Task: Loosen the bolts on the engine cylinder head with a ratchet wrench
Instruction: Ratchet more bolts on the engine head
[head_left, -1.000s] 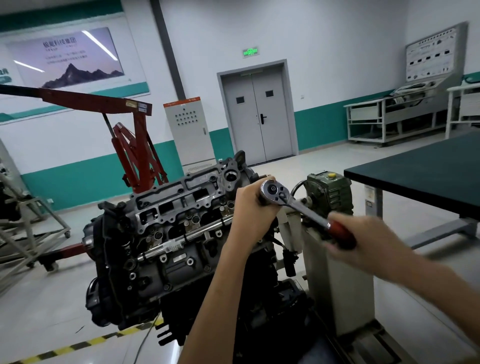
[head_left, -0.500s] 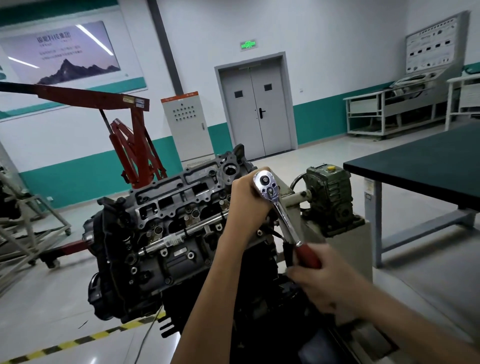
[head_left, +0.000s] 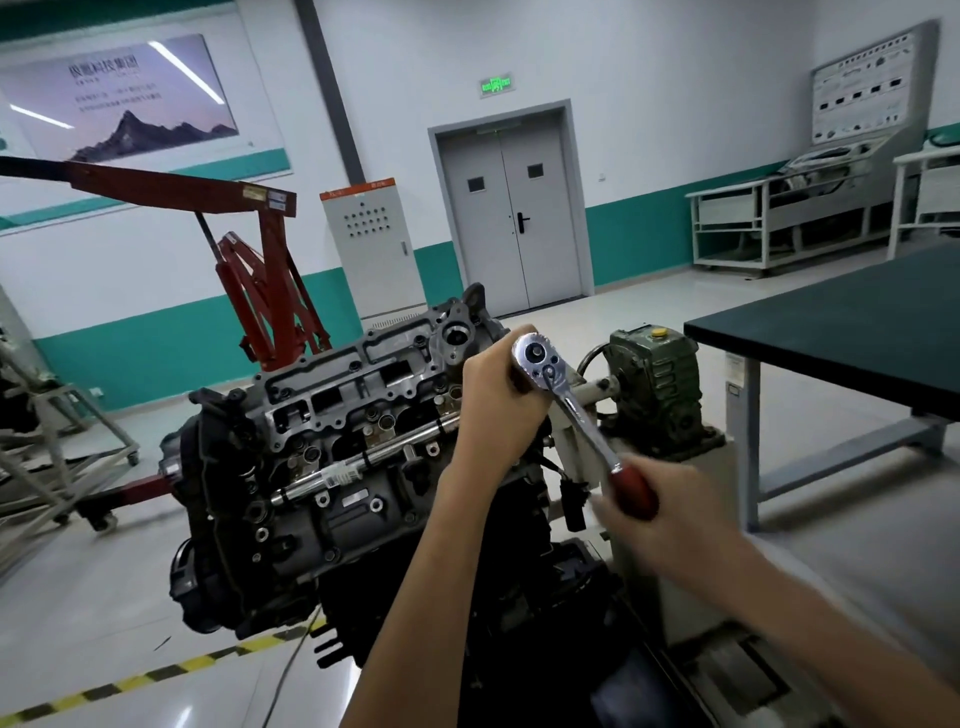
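chrome wrench (head_left: 570, 408) sits w/ its head at the right end of the cyl. head (head_left: 363, 395), handle slanting down-right. left hand (head_left: 496, 400) has fingers curled round the wrench head. right hand (head_left: 680, 525), blurred, has fingers wrapped on the red grip. dark worktop (head_left: 841, 332) stands to the right.

At the centre of the frame, a ratchet wrench (head_left: 571, 410) is held just under its round head by the left hand (head_left: 498, 400), at the right end of an engine (head_left: 332, 467). Its red handle is gripped by the blurred right hand (head_left: 675, 514), lower right. A red hoist (head_left: 260, 291) is seen at upper left, a dark table (head_left: 841, 332) at right.
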